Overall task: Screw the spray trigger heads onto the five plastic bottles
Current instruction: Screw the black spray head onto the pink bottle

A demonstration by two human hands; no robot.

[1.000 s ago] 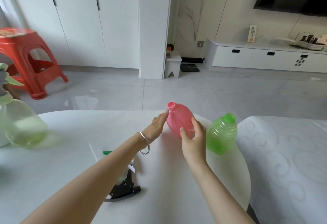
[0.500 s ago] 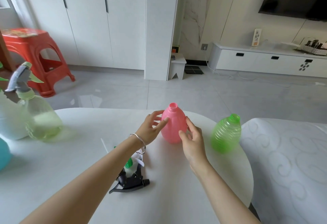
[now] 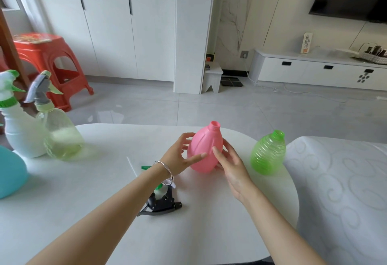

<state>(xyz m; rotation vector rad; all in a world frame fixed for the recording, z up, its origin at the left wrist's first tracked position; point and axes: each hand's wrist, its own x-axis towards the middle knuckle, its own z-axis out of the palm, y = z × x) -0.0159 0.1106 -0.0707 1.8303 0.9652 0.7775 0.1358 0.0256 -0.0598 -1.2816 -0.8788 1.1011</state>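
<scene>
A pink bottle [image 3: 205, 149] stands uncapped mid-desk [image 3: 100, 181]. The left hand [image 3: 178, 158] and right hand [image 3: 228, 164] flank it with fingers spread loose, fingertips touching its sides, neither clamped. At three o'clock sits an open green bottle [image 3: 268, 153]; at seven o'clock lies a black trigger head [image 3: 161, 204]. Two capped bottles [image 3: 41, 130] stand far out at nine o'clock.

I'm looking at a pink bottle [image 3: 206, 149] of smooth, matt, opaque plastic; the green bottle [image 3: 268, 154] is showing ribbed, translucent, glossy plastic. My metal bangle [image 3: 167, 172] is shining above a smooth, satiny white table [image 3: 83, 191].
</scene>
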